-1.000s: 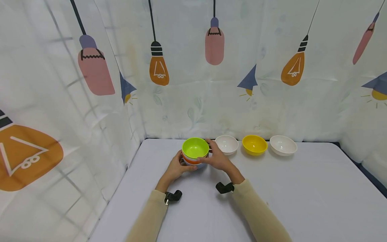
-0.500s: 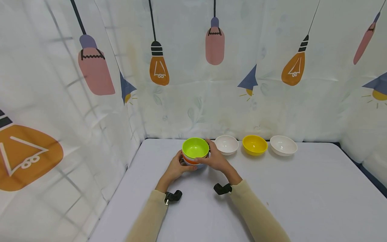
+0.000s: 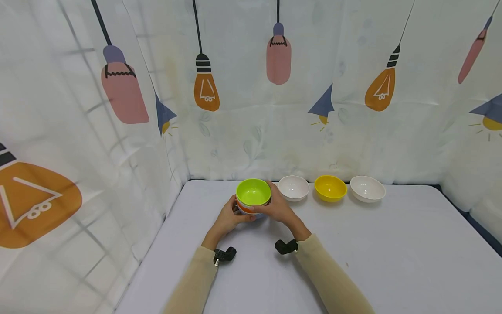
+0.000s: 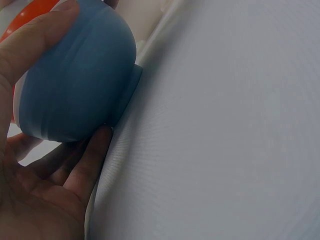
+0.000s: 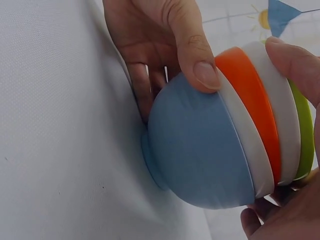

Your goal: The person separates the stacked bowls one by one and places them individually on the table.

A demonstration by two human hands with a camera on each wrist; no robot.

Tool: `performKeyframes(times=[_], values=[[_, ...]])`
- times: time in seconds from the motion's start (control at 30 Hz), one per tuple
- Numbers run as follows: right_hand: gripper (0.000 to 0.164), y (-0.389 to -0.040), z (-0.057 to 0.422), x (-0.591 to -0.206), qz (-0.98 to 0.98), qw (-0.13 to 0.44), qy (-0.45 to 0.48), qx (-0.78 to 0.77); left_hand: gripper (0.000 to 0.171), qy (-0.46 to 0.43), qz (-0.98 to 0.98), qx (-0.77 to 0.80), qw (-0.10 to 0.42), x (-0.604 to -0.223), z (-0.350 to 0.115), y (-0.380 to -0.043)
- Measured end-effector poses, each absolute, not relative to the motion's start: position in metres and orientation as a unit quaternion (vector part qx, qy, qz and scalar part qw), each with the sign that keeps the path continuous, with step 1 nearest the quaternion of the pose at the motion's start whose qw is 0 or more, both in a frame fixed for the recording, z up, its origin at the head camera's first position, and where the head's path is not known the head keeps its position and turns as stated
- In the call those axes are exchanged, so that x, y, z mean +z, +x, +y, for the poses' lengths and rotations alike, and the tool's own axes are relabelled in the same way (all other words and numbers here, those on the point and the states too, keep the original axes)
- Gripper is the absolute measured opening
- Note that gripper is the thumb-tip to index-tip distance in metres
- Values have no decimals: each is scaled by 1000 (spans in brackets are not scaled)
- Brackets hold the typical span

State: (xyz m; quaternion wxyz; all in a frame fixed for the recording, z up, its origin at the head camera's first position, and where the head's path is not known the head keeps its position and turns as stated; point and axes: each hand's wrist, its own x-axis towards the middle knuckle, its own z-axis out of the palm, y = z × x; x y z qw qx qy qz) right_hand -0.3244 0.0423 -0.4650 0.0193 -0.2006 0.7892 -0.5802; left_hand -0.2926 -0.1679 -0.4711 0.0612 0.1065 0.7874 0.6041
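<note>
A stack of nested bowls stands upright on the table, between both hands. Its top is a green bowl; the right wrist view shows a white bowl, an orange bowl, another white bowl and a light blue bowl at the base. My left hand grips the lower part, thumb on the blue bowl's side near its rim and fingers beneath its far side. From the right, my right hand holds the upper bowls, its thumb touching the upper white bowl. Its far fingers are partly hidden.
Right of the stack, along the back of the table, stand a white bowl, a yellow bowl and another white bowl, set apart in a row. A patterned curtain hangs behind the table's back edge.
My right hand and forearm have shifted slightly left, the hand settling closer about the upper bowls. My left hand, the stack and the row of bowls have stayed in place.
</note>
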Motion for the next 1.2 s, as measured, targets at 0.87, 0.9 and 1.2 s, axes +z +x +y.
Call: performKeyframes(times=[0.87,0.9,1.2], values=[[96,-324,38,-468,782,20,-164,-602,94,100,793,599,52,-473,-167,-293],[95,-324,38,-469,782,17,-166,-601,94,100,792,600,52,-473,-167,-293],[89,-325,36,-472,785,-11,-170,-596,97,94,794,598,53,-493,-170,-307]])
